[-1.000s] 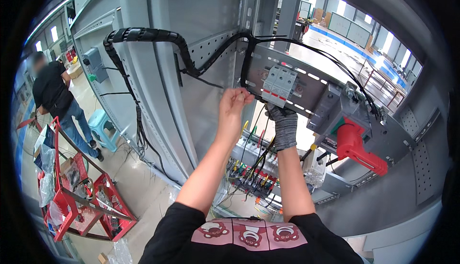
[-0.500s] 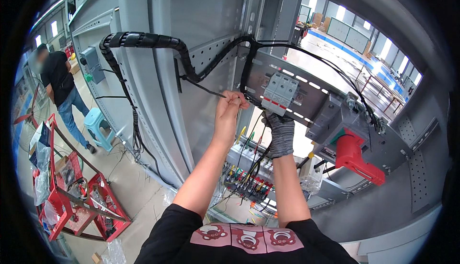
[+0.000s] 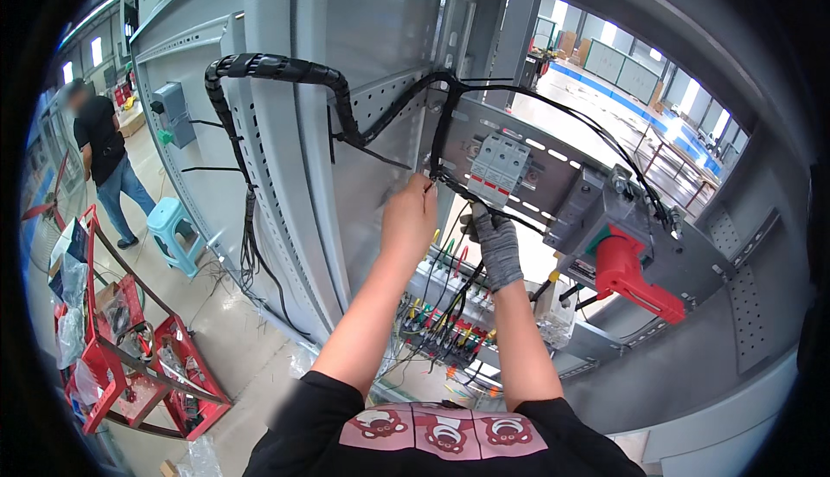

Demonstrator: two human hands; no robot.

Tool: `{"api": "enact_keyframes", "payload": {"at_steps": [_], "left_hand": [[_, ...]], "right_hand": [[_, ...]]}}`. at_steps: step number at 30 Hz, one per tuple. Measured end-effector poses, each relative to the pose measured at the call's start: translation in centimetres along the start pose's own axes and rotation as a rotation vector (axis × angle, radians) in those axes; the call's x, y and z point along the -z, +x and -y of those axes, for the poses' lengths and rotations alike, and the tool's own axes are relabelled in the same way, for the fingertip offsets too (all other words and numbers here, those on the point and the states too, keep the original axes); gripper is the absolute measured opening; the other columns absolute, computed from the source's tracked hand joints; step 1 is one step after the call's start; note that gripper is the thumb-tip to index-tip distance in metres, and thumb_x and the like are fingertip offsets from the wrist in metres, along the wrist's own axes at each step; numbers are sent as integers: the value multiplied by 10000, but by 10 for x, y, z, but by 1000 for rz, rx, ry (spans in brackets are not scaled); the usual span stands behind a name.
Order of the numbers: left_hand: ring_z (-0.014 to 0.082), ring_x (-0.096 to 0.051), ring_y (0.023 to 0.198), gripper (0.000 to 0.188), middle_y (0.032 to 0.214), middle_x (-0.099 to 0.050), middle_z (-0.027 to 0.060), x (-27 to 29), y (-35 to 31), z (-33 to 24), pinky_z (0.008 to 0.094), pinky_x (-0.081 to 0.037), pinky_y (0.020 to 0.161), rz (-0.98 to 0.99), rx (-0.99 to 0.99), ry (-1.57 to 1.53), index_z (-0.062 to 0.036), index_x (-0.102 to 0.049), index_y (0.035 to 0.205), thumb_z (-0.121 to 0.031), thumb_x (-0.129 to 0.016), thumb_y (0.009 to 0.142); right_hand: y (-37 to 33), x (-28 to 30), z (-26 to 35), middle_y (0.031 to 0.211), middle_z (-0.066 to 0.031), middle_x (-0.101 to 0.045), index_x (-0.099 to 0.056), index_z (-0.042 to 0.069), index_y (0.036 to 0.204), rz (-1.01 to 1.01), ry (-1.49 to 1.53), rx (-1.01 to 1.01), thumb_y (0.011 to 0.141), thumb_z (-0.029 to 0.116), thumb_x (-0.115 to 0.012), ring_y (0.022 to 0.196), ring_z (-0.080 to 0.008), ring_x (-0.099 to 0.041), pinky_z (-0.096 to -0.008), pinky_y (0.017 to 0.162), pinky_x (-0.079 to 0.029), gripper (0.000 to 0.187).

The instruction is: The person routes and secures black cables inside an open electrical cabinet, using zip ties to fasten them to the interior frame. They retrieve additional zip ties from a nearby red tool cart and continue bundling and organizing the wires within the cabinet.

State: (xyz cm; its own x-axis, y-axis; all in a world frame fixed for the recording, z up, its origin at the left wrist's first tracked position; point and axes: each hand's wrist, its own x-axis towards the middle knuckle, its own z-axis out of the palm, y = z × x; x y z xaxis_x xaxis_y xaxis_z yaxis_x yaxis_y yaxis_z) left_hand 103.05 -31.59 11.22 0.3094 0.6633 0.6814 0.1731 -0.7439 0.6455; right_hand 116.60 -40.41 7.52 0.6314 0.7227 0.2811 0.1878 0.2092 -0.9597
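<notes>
My bare left hand (image 3: 409,217) is closed, its fingertips pinched together beside the bend of a black wire bundle (image 3: 456,186). What lies between those fingertips is too small to make out. My right hand (image 3: 496,248), in a grey knitted glove with dark fingertips, is curled against the same bundle just below a grey three-pole circuit breaker (image 3: 500,166) with red marks. The bundle runs under the breaker toward the right; part of it is hidden by the glove. A black cable tie tail (image 3: 380,155) sticks out from the wrapped harness above my left hand.
A red rotary handle (image 3: 635,274) juts from a grey switch at the right. Black spiral-wrapped harness (image 3: 277,68) arches over the cabinet post. Below my hands sits a row of wired terminals (image 3: 450,326). A red cart (image 3: 108,364), blue stool (image 3: 175,235) and a person (image 3: 108,148) are at left.
The view has shifted slightly. My left fingertips have drawn in and curled more. My right hand has dropped a little from under the breaker, showing more of the bundle.
</notes>
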Motion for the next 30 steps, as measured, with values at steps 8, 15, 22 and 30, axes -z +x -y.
{"api": "enact_keyframes", "payload": {"at_steps": [8, 15, 22, 30], "left_hand": [[390, -618, 710, 134, 725, -639, 163, 5, 4, -10, 507, -469, 632, 32, 59, 247, -69, -548, 928, -183, -510, 870], [404, -613, 739, 135, 787, -645, 182, 7, 3, -10, 511, -466, 659, -13, 95, 212, -90, -570, 944, -181, -514, 862], [415, -573, 789, 89, 959, -565, 162, -6, 0, 1, 503, -454, 687, -59, 86, 74, -61, -551, 918, -123, -512, 868], [171, -500, 577, 125, 652, -511, 44, -23, 1, 19, 305, -379, 530, 48, 352, -668, -30, -581, 935, -121, -499, 909]], "right_hand": [[-77, 9, 103, 884, -149, -671, -629, 37, 1054, 34, -972, 328, 868, 339, -581, 817, -303, -649, -391, 750, -504, 358], [3, -50, 210, 1019, -132, -650, -654, 131, 1050, -409, -1165, 862, 820, 195, -601, 1057, -279, -569, -374, 912, -431, 244], [67, -59, 203, 1014, -113, -659, -654, 174, 1050, -195, -1504, 577, 849, 287, -579, 942, -296, -627, -396, 849, -483, 242], [76, -57, 199, 989, -117, -658, -644, 187, 1075, -120, -1583, 836, 856, 265, -566, 947, -288, -625, -418, 845, -484, 245]]}}
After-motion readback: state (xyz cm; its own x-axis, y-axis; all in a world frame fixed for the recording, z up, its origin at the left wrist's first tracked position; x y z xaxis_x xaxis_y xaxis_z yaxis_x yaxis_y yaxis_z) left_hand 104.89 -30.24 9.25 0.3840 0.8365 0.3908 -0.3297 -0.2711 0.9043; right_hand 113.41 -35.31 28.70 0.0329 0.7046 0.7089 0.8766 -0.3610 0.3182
